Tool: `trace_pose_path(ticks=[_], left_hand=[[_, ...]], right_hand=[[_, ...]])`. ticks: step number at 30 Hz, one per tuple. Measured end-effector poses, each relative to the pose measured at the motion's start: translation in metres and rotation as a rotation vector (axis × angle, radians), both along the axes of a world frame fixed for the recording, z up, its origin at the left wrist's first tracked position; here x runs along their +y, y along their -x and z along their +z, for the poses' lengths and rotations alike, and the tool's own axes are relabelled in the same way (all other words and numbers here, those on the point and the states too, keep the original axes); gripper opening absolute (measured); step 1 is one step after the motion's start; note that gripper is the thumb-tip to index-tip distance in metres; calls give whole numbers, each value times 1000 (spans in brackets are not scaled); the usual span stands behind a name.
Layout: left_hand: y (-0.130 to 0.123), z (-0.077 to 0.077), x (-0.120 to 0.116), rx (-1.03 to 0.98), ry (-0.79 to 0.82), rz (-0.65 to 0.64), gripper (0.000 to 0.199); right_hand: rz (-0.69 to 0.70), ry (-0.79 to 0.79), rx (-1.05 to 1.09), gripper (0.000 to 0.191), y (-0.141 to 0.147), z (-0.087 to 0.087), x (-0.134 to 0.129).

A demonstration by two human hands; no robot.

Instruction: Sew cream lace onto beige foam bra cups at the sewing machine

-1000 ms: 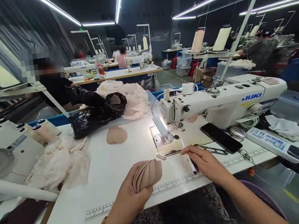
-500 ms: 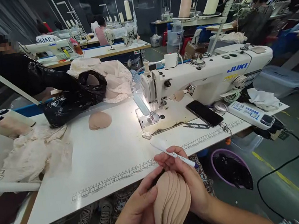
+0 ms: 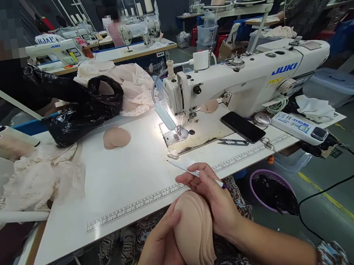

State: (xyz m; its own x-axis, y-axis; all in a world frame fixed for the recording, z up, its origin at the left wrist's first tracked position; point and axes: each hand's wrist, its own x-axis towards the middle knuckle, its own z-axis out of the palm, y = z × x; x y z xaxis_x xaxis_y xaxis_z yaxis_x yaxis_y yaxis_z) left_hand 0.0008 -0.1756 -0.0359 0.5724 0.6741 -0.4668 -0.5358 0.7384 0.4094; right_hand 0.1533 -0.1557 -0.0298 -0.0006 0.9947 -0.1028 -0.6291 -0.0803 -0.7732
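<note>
In the head view, a stack of beige, rounded fabric pads [image 3: 192,231] is held over my lap, just off the table's front edge. My left hand [image 3: 160,249] grips the stack from the left, its thumb on the front pad. On the other side my right hand [image 3: 211,198] presses the stack's edge with its palm and lower fingers. Between that hand's thumb and fingers is a white pen [image 3: 180,166] with a purple end, its tip pointing up and left over the table. More beige pads [image 3: 116,137] lie on the white tabletop.
A JUKI sewing machine [image 3: 238,80] stands at the back right. Before it lie a black phone [image 3: 242,126] and thread snips [image 3: 233,142]. A black plastic bag [image 3: 85,114] and cream fabric [image 3: 41,178] are on the left. A purple basket [image 3: 254,192] stands on the floor.
The stack has been squared up, with its pads less fanned out and more upright. Both hands have shifted slightly; the pen has moved a little left along with my right hand.
</note>
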Motion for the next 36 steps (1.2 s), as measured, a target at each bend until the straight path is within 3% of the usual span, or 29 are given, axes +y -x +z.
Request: trace_pose_path(ticks=[6,8,12,14,16,20,24,28,31,36], left_hand=[[-5,4,3,-67,45,119,36],[-4,4,4,-107,78,143,35],[6,-3,8,-114,116,227,31],[8,-6,10,-97,94,258,33],[8,-7,13,-89,83,280,32],[7,-8,15,-89,72,318,30],[6,-12,14,-87,-4,320,33],[0,-8,16,-22,-49,347,31],[-4,-4,18,-9,-22,364,34],[-4,-4,16,-60,-52,331,69]], right_hand=[[197,-119,-78,24,-2,-1,3],[134,-156,-88,23,-9,-2,6],[-231,-136,-68,16,-28,-4,15],[-301,-101,-36,14,-35,-5,16],[-281,-106,-26,11,-40,-6,14],[-161,-104,-31,23,-42,-7,7],[-129,-130,-94,19,-43,-11,0],[-99,-203,-269,13,-41,-16,-9],[-56,-311,-517,40,-38,-19,-16],[-122,-614,-911,66,-32,-17,-15]])
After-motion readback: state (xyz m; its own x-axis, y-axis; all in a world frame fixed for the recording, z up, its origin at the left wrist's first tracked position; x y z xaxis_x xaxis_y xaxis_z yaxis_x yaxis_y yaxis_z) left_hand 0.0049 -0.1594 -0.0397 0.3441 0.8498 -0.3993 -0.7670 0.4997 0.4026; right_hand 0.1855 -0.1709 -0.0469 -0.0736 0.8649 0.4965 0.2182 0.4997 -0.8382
